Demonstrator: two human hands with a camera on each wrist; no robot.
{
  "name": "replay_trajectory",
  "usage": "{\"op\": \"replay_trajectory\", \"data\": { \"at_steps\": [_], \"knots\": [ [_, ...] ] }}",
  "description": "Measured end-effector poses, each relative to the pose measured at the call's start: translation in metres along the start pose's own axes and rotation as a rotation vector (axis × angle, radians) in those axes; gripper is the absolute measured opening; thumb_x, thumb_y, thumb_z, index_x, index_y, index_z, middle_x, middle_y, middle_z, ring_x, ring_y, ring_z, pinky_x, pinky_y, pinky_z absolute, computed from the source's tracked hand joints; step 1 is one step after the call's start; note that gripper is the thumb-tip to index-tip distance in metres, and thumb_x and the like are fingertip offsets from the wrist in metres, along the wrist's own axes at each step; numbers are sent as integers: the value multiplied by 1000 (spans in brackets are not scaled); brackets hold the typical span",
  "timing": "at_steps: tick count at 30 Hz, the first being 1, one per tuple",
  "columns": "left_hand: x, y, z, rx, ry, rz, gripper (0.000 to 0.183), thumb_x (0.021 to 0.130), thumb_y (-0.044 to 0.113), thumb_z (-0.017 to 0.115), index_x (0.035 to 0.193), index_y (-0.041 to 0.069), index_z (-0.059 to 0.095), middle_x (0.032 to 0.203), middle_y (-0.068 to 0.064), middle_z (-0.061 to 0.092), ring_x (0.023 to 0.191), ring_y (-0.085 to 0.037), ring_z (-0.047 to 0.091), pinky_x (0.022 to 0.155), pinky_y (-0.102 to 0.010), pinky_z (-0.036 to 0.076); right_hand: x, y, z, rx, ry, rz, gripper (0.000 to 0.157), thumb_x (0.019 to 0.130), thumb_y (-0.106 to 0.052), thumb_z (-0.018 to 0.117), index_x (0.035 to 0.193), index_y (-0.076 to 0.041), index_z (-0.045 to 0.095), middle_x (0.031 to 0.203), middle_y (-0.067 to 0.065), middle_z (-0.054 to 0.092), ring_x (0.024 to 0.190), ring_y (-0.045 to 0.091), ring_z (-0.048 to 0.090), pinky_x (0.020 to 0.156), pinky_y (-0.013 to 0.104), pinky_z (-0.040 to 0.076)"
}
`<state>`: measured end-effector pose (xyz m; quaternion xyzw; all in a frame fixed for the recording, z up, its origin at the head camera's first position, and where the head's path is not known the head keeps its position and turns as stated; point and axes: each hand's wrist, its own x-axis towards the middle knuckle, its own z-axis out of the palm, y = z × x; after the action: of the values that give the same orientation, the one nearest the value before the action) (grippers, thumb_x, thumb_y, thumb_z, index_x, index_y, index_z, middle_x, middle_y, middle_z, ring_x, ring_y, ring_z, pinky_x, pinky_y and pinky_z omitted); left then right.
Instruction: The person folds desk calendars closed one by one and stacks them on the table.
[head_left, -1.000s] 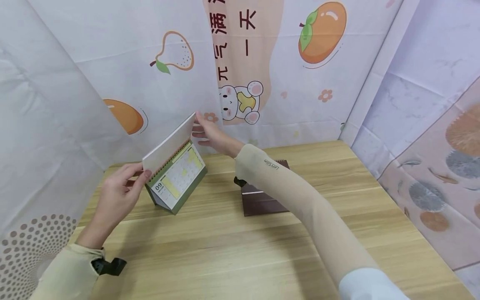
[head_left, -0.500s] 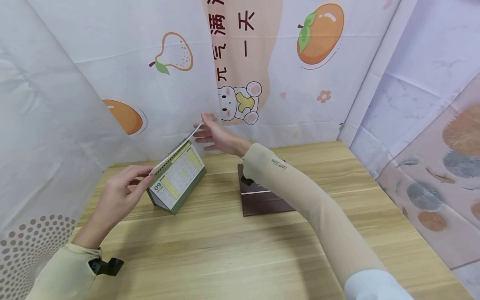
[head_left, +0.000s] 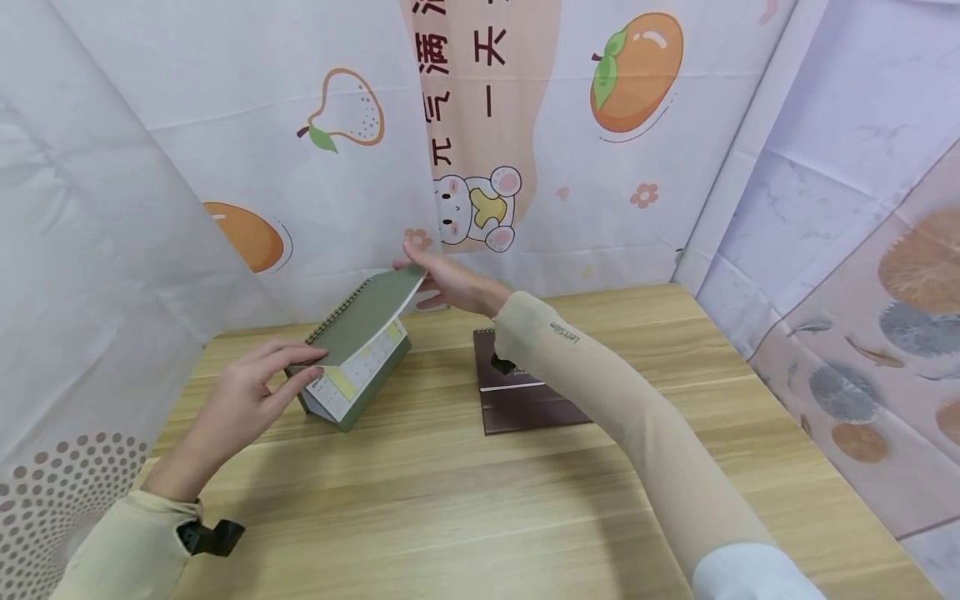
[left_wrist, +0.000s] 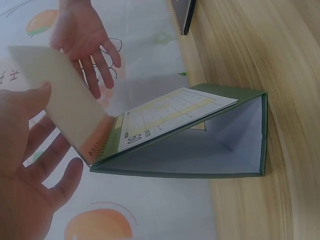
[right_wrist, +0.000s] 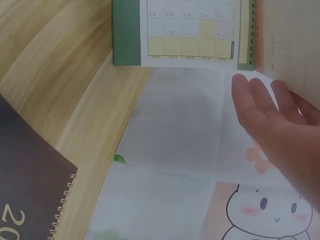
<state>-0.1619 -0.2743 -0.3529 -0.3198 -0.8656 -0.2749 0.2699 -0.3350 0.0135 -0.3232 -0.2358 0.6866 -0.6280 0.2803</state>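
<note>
Lengthwise, the green spiral-bound desk calendar (head_left: 363, 372) runs from the left hand (head_left: 251, 383), pinching its lifted cover (head_left: 367, 317) at the near corner, to the right hand (head_left: 453, 281), spread at the far end

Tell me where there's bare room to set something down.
Widest: the front of the table, between the left sleeve and right sleeve. A narrower lane separates the green calendar from the brown spiral-bound item; more bare table lies right of the right sleeve. Crowded: around the green calendar, with the left hand and right hand at it.
</note>
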Motion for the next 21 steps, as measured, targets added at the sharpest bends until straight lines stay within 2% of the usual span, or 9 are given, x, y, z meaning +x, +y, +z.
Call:
{"op": "replay_trajectory", "data": {
  "at_steps": [3, 6, 10, 14, 17, 19, 21],
  "knots": [
    [-1, -1, 2, -8, -2, 31, 41, 75, -9, 83, 111, 11, 77, 110, -3, 70, 91, -9, 58, 50, -13, 40, -1, 2, -2, -45, 10, 1, 68, 108, -55, 34, 155, -5, 39, 129, 13, 62, 119, 28, 60, 106, 48, 46],
    [-1, -2, 4, -12, -7, 51, 43, 74, -8, 84, 111, 11, 77, 110, -2, 70, 96, -11, 58, 52, -12, 40, -1, 4, -2, -53, 18, 1, 65, 108, -51, 41, 154, -5, 41, 131, 11, 61, 117, 26, 62, 103, 45, 49],
    [-1, -2, 5, -1, -9, 68, 42, 74, -7, 85, 111, 11, 77, 109, -1, 70, 96, -12, 58, 55, -13, 41, 0, 6, -2, -24, 22, 0, 62, 108, -43, 47, 157, -6, 36, 138, 12, 56, 121, 26, 59, 103, 46, 49],
    [-1, -1, 5, 29, -25, 70, 39, 76, -3, 85, 110, 12, 77, 109, 0, 70, 97, -13, 58, 57, -13, 43, 0, 8, -2, -51, 33, -1, 57, 107, -37, 51, 155, -8, 41, 147, 10, 51, 129, 23, 54, 103, 47, 48],
    [-2, -1, 6, 53, -43, 71, 31, 81, 5, 84, 110, 13, 77, 110, 1, 69, 100, -15, 59, 59, -13, 44, -1, 9, -1, -106, 42, 5, 53, 106, -37, 54, 151, -8, 48, 153, 4, 48, 133, 19, 50, 102, 46, 49],
    [-3, -2, 6, 63, -59, 77, 21, 89, 18, 80, 109, 13, 77, 110, 2, 69, 103, -16, 59, 64, -15, 45, -2, 10, 0, -130, 47, 13, 53, 106, -37, 55, 150, -8, 49, 151, 4, 49, 131, 20, 52, 101, 45, 50],
    [-3, -2, 8, 74, -61, 101, 25, 97, 35, 71, 108, 12, 77, 109, 2, 69, 102, -18, 60, 70, -18, 46, -2, 11, 3, -158, 50, 23, 53, 106, -36, 55, 151, -8, 49, 149, 5, 52, 128, 20, 54, 99, 43, 51]
  ]
}}
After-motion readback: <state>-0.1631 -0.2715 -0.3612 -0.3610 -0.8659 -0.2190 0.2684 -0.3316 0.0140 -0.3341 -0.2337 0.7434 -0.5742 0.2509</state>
